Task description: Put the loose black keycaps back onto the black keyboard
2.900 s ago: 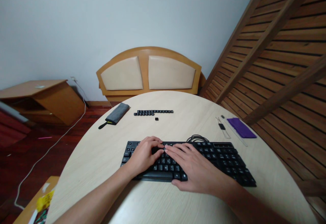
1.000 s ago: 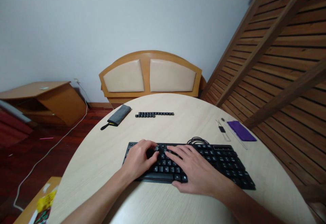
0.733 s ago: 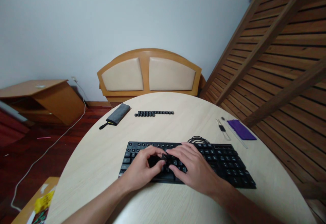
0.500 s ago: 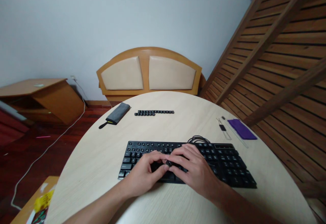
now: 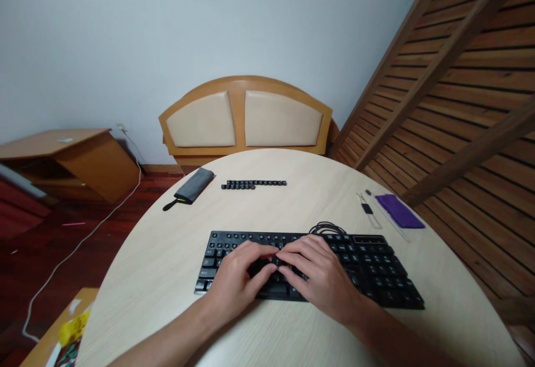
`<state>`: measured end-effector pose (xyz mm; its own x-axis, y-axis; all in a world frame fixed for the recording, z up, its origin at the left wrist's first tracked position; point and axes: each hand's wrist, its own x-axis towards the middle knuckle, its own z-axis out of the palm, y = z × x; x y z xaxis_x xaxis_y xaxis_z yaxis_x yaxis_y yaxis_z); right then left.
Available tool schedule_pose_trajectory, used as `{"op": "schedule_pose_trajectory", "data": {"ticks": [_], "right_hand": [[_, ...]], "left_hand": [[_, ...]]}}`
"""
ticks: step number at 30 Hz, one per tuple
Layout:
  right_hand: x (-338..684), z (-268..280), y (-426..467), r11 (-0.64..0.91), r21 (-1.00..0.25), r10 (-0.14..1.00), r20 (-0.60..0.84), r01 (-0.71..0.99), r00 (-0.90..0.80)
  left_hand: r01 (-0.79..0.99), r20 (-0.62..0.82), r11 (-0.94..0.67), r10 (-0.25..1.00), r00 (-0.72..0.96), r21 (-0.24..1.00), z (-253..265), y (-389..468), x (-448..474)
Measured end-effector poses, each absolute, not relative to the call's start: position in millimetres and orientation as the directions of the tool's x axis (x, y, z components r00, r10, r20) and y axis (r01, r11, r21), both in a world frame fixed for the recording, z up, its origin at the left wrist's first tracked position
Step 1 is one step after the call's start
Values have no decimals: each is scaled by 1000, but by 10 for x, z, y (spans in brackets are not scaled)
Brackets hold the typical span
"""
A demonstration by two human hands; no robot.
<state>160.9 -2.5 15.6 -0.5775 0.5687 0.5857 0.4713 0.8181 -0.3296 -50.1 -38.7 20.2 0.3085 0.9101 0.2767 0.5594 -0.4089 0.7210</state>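
A black keyboard (image 5: 388, 278) lies across the near part of the round table. Its top rows at the left show small square stems where keycaps are off. My left hand (image 5: 240, 272) bends over its middle, thumb and index finger curved inward. From the other side my right hand (image 5: 320, 272) meets it, fingertips almost touching the left ones. Between the fingertips of both hands is a small black keycap (image 5: 276, 260), mostly hidden; whether it sits on its stem I cannot tell. Loose black keycaps (image 5: 267, 182) stand in two short rows farther back.
At the back left lies a grey pouch (image 5: 194, 185) with a black loop. A wire keycap puller (image 5: 368, 209), a thin brush (image 5: 390, 219) and a folded purple cloth (image 5: 399, 211) lie at the right. The keyboard's coiled cable (image 5: 326, 228) rests behind it.
The keycap, raised and tilted between my fingertips before, now sits lower and is more hidden. My left fingers have shifted slightly and both hands stay over the same spot.
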Motion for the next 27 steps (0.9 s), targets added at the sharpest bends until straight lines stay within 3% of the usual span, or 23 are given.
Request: {"op": "schedule_pose_trajectory", "data": {"ticks": [10, 19, 27], "right_hand": [[1659, 154, 33, 760, -413, 648, 425, 501, -632], [1671, 69, 41, 746, -438, 658, 366, 502, -659], [1668, 62, 49, 752, -438, 649, 356, 493, -673]], "left_hand": [[729, 320, -319, 936, 144, 605, 60, -131, -783], [714, 297, -411, 910, 288, 567, 98, -118, -753], [735, 275, -382, 923, 270, 560, 93, -67, -741]]}}
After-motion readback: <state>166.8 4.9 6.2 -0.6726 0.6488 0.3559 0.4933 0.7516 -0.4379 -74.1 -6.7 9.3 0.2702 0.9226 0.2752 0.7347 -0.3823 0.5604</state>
